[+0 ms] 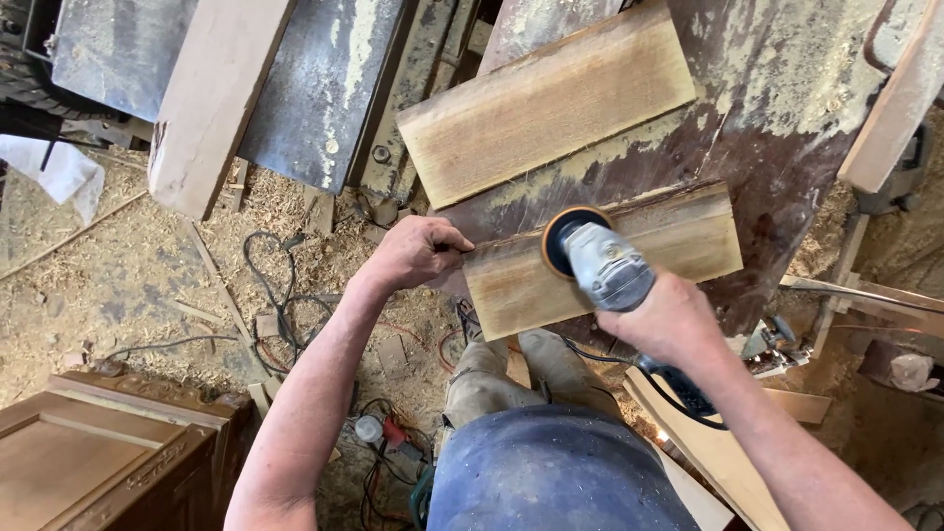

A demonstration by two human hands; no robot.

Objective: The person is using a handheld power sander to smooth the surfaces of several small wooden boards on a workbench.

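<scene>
Head view: right hand [661, 320] presses sander [600, 261] onto board [678, 241], left hand [418, 253] gripping its end.

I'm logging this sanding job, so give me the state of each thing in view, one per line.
Left hand: gripping the near board's left end.
Right hand: wrapped around the sander.
Sander: disc down on the near board.
Near board: flat on the bench.
Far board: flat, untouched.
Bench: dusty.
</scene>
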